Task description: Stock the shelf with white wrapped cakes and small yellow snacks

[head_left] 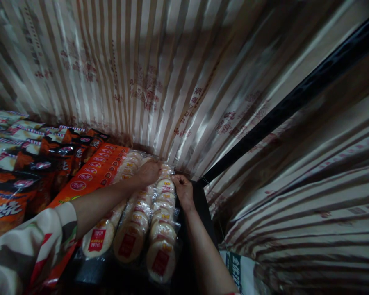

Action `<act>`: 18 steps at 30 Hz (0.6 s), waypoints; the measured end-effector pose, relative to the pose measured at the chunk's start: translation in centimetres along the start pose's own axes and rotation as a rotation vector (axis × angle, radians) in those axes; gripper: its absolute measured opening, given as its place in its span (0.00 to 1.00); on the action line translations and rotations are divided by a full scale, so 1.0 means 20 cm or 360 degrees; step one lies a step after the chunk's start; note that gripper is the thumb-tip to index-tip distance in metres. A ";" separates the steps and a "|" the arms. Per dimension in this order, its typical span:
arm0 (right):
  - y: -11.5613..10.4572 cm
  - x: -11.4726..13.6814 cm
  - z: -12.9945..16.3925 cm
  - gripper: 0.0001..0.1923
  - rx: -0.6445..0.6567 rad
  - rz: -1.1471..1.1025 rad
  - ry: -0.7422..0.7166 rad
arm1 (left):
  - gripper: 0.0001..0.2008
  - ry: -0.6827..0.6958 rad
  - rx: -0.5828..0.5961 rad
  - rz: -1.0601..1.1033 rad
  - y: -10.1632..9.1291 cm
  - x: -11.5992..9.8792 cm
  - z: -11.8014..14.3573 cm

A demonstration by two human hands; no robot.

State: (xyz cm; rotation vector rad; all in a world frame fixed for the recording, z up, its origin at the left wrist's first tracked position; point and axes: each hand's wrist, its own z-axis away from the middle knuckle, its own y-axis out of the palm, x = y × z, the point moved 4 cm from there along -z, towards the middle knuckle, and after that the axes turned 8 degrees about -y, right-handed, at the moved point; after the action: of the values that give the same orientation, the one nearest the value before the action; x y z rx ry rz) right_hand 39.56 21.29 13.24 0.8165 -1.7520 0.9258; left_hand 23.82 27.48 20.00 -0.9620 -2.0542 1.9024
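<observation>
Three rows of round, pale crackers in clear wrappers lie overlapped on a black table, with red labels on the nearest ones. At the far end of the right-hand row (163,223), my left hand (150,172) reaches across with its fingers curled down; what they grip is hidden. On that row's right side, my right hand (184,191) pinches at the wrapper edge of a cracker packet (166,185). The middle row (138,219) lies under my left wrist, and my left forearm hides part of the left row (100,239).
Left of the crackers is a flat orange printed sheet (94,168), then orange-and-black snack bags (9,200) and several pale packets (6,143). Shiny striped sheeting (147,82) hangs close behind. A black pole (283,106) slants up from the table's right corner. A green-and-white bag (240,268) sits low at right.
</observation>
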 end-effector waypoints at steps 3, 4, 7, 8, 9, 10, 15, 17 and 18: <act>0.00 0.01 0.00 0.14 -0.0030 0.0019 -0.0025 | 0.11 0.0082 -0.0014 0.0008 -0.01 0.01 0.02; 0.01 0.01 0.00 0.14 -0.0034 0.0001 -0.0027 | 0.12 0.0138 -0.0018 -0.0013 -0.01 0.01 0.02; 0.02 0.01 0.00 0.15 -0.0052 -0.0089 -0.0022 | 0.11 0.0307 0.0027 -0.0067 -0.01 0.00 0.04; 0.02 0.01 0.01 0.16 -0.0055 -0.0110 -0.0020 | 0.11 0.0332 0.0045 -0.0063 -0.01 0.00 0.04; 0.03 0.01 0.01 0.16 -0.0054 -0.0120 -0.0016 | 0.11 0.0329 0.0054 -0.0051 -0.01 0.00 0.03; 0.02 0.01 0.01 0.17 -0.0049 -0.0122 -0.0013 | 0.10 0.0302 0.0053 -0.0043 -0.01 0.00 0.03; -0.04 0.06 0.06 0.19 -0.0007 0.0016 0.0005 | 0.09 0.0161 0.0072 -0.0070 0.00 -0.01 0.02; -0.09 0.09 0.10 0.21 0.0027 0.0185 0.0069 | 0.09 0.0152 0.0083 -0.0058 0.01 0.00 0.02; -0.11 0.10 0.12 0.22 0.0053 0.0253 0.0105 | 0.09 0.0151 0.0075 -0.0050 0.01 0.00 0.01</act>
State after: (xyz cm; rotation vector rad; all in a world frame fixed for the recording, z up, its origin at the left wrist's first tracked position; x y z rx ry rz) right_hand 39.71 17.94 14.93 0.6674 -1.7670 1.0773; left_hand 23.72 27.27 19.73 -0.9830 -1.9512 1.8438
